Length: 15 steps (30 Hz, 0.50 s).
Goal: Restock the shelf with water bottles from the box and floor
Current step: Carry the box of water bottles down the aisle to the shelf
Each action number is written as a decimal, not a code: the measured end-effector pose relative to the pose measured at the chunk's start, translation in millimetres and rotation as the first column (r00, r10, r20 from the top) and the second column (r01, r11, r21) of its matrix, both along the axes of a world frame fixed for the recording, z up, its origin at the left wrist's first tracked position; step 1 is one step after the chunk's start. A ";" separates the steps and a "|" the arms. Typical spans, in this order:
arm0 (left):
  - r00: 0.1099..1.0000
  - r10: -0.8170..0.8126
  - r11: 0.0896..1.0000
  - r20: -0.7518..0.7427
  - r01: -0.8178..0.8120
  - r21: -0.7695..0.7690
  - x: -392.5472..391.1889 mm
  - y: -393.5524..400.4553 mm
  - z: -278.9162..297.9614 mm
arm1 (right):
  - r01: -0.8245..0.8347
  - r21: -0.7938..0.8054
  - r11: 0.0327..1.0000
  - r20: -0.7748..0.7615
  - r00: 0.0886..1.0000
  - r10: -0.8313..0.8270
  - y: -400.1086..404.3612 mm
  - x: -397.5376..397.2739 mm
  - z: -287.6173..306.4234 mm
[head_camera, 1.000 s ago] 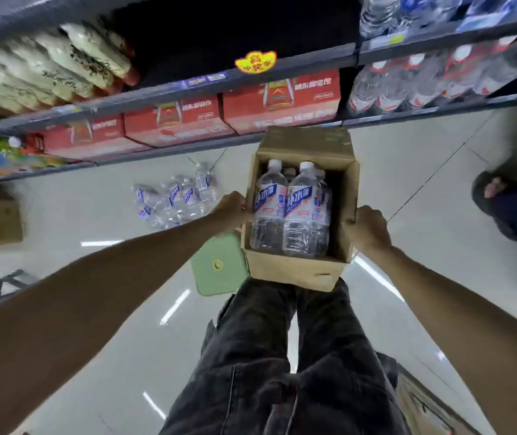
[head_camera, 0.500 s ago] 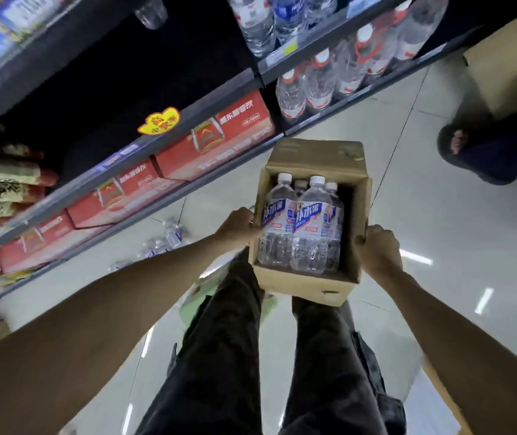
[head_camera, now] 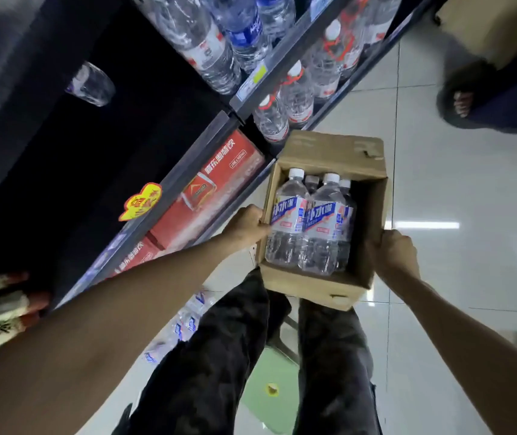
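Note:
I hold an open brown cardboard box (head_camera: 335, 152) in front of my body, above my legs. Several clear water bottles (head_camera: 310, 221) with blue labels and white caps stand in its left half. My left hand (head_camera: 246, 226) grips the box's left wall and my right hand (head_camera: 395, 252) grips its right wall. More blue-label bottles (head_camera: 188, 324) lie on the floor at lower left, partly hidden by my left arm and leg. The dark shelf (head_camera: 188, 171) runs diagonally at left; one bay is nearly empty with a single bottle (head_camera: 92, 84).
Red drink cartons (head_camera: 216, 183) fill the bottom shelf. Other water bottles (head_camera: 298, 89) stand in the neighbouring bays. A green stool (head_camera: 269, 394) sits between my legs. Another person's sandalled foot (head_camera: 464, 102) and a cardboard box (head_camera: 495, 23) are at upper right.
The view has swung and risen along the shelf; the box stays held in both hands, and the floor bottles have slid to lower left behind my arm.

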<state>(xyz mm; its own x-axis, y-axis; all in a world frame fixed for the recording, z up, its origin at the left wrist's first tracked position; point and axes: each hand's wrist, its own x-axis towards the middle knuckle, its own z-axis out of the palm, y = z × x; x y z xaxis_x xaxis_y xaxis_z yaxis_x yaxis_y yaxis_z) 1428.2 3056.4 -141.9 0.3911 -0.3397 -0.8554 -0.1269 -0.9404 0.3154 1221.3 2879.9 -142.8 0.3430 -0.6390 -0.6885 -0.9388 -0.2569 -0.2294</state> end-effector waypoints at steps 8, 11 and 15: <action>0.990 -0.130 0.990 0.057 0.127 0.057 15.8 14.5 -28.0 | 0.062 0.074 0.995 0.066 0.996 -0.067 33.1 10.7 -50.2; 0.992 -0.119 0.992 0.049 0.117 0.038 13.1 20.5 -47.3 | 0.066 0.101 0.993 0.073 0.995 -0.074 37.5 7.9 -69.5; 0.991 -0.118 0.993 0.063 0.116 0.033 9.0 31.5 -78.9 | 0.052 0.121 0.991 0.114 0.991 -0.066 40.0 5.3 -91.0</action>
<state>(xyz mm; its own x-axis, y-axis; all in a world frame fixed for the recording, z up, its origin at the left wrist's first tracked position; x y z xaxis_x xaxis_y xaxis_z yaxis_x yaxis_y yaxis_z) 1437.1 3087.8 -220.8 0.4051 -0.3619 -0.8396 -0.2557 -0.9265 0.2760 1226.6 2919.9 -233.8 0.3901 -0.5773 -0.7173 -0.9163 -0.1667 -0.3642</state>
